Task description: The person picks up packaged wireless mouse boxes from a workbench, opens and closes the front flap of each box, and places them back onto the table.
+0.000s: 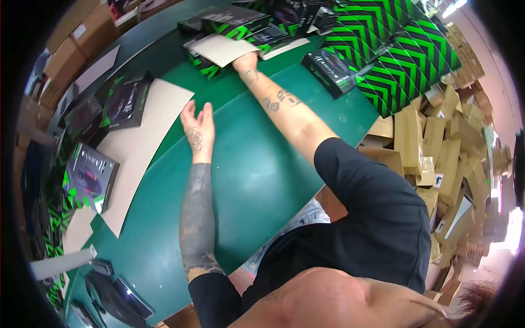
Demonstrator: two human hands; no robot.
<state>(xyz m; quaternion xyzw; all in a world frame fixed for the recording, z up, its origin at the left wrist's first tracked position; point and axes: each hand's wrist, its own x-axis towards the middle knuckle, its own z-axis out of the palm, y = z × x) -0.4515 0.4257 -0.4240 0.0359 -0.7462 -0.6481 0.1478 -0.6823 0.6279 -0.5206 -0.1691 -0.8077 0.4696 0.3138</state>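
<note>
My right hand (245, 61) reaches to the far side of the green table, gripping the near right corner of a pale cardboard sheet (224, 49). Its fingers are mostly hidden by the sheet, which lies over black-and-green printed boxes (236, 21). Over the table's middle, my left hand (200, 128) is raised with its fingers apart and nothing in it. Left of it lies a long cardboard strip (143, 131). Boxes with a mouse pictured on them rest along this strip, one nearer (90, 177) and one farther (126, 101).
Stacks of boxes with green chevrons (407, 60) stand at the far right, beside a single black box (331, 71). Brown cartons (443, 147) are piled beyond the table's right edge. A phone (133, 298) and a black pouch (109, 298) lie at the near left.
</note>
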